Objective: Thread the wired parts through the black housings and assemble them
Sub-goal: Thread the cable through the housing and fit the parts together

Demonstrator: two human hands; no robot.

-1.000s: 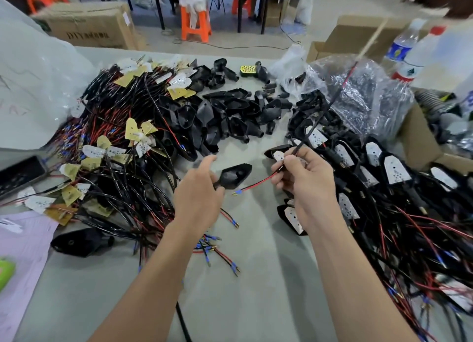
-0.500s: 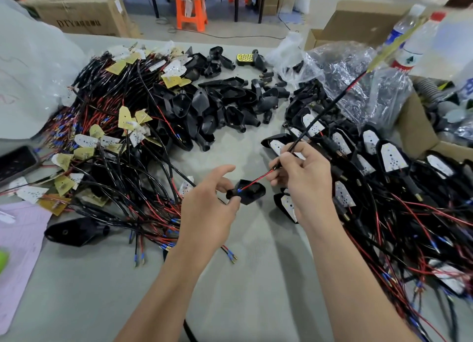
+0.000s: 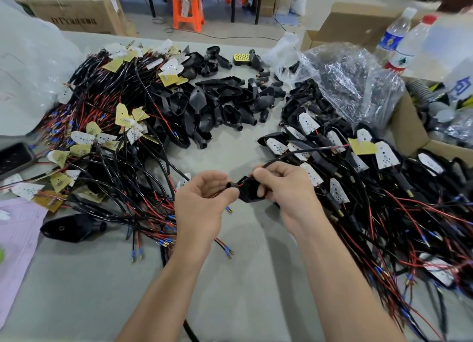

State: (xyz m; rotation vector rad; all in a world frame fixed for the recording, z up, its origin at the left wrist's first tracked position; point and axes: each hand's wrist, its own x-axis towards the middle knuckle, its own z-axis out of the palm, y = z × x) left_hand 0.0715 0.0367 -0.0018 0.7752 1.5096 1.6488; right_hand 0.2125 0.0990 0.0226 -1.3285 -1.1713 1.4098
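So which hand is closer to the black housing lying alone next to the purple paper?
Left. The left hand is to the right of the lone black housing; the right hand is farther right, past it. Both grip the held housing between them.

Bare table (image 3: 245, 285) open at 6 o'clock, narrow clear strip toward 12, wire tangle (image 3: 107, 147) blocking 9 to 10, black housings (image 3: 217, 103) heaped at 11, plastic bag (image 3: 345, 85) at 1, wired assemblies (image 3: 384, 188) crowding 3 to 4, lone housing (image 3: 71, 227) at 8.
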